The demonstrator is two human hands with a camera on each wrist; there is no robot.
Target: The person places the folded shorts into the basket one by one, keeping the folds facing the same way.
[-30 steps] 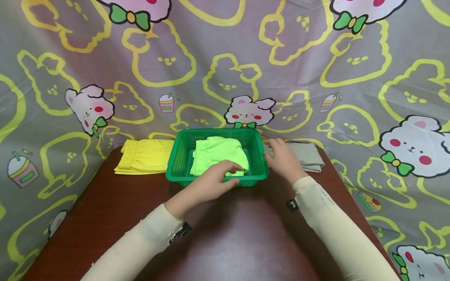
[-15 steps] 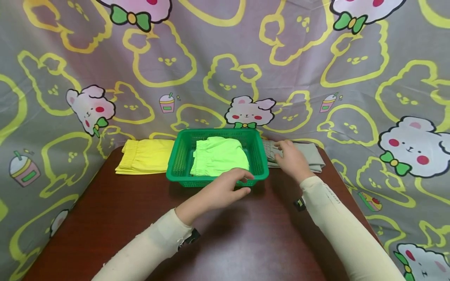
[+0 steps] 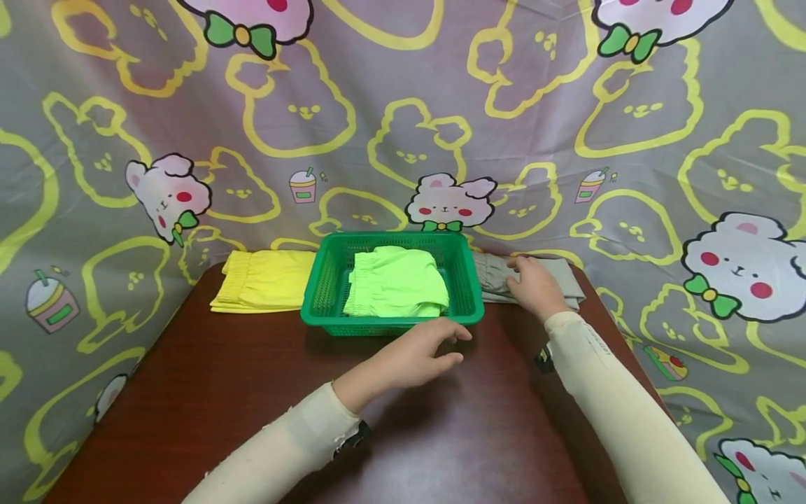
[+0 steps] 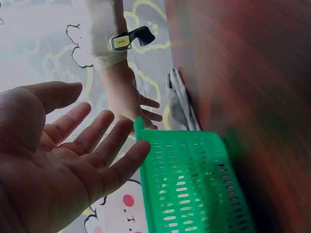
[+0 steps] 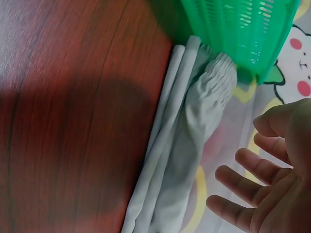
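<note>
Folded lime-green shorts [image 3: 399, 283] with a gathered waistband lie in a green perforated plastic basket [image 3: 393, 327]. My left hand [image 3: 412, 357] hovers in front of the basket's near side, fingers loosely bent, holding nothing; the left wrist view shows its bare palm [image 4: 63, 165]. Over the folded grey garment [image 3: 494, 273] to the basket's right hangs my right hand [image 3: 538, 287]. In the right wrist view its loosely spread fingers [image 5: 238, 182] stand apart from that grey cloth, whose elastic waistband lies beside the basket. Part of the grey garment is hidden behind the hand.
Folded yellow shorts [image 3: 264, 280] lie left of the basket at the back of the dark wooden table [image 3: 252, 392]. A patterned cloth curtain [image 3: 359, 126] hangs right behind the table's back edge and along both sides.
Both hands have moved right, away from the basket. My left hand has also drawn back toward me, off the basket's near rim. The basket and garments keep their places.
</note>
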